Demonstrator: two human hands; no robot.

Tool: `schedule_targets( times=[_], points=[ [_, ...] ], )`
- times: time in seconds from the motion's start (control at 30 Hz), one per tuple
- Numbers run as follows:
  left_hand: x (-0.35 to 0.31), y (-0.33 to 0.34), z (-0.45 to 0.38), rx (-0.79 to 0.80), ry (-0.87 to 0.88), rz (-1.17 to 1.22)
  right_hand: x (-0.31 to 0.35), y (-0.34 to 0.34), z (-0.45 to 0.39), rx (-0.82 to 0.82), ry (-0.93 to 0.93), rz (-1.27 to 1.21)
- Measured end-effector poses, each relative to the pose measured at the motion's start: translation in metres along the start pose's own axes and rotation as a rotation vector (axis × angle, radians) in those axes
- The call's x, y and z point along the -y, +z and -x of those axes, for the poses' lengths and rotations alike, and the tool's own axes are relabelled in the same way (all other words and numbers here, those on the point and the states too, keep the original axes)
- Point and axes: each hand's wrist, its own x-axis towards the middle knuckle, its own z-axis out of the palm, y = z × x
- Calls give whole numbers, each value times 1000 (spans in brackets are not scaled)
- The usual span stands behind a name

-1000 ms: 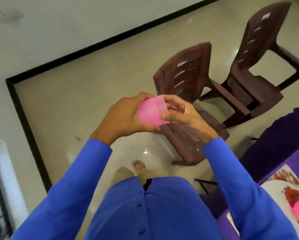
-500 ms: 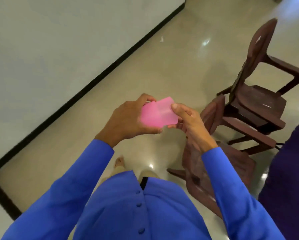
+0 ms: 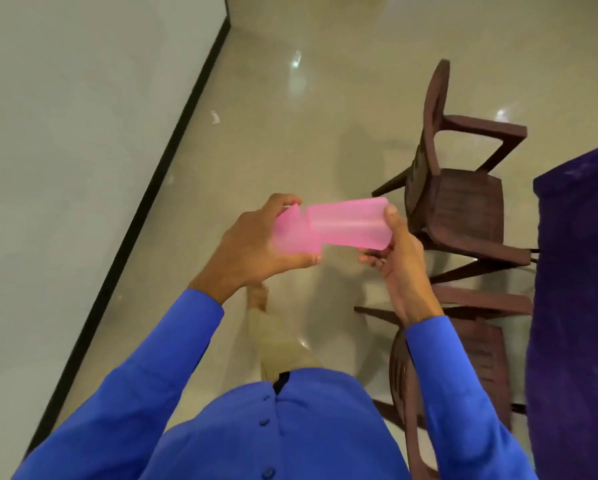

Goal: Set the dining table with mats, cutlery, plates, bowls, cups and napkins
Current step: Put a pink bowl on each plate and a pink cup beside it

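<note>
Two translucent pink plastic cups are held in front of my chest, nested and partly pulled apart. My left hand grips the outer pink cup around its body. My right hand holds the inner pink cup, thumb on its far end and fingers under it. The inner cup sticks out to the right of the outer one. Both sleeves are blue. The dining table's top is out of view; only its purple cloth hangs at the right edge.
Two dark brown plastic chairs stand to my right: one facing the purple cloth, another closer to me. A glossy beige floor lies ahead, bounded on the left by a white wall with a black skirting.
My right hand has drawn the inner cup further out of the outer one, to the right. The view has turned, and the chairs have shifted to the right side.
</note>
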Motion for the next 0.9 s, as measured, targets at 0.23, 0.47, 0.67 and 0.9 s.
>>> schedule_targets(
  times=[0.23,0.47,0.67,0.9],
  points=[
    [-38,-70,-224,-40,78,149,120,18,-148,-172,-48,-153],
    [-88,-93,-466,73,88,367,201,2,-318,-302,-106,-265],
    [-164,-94,-696,295,23,477,290,-33,-461,-536,-148,-356],
    [-298,-19,-894,624,120,352,363,-109,-572,-813,-117,-458]
  ],
)
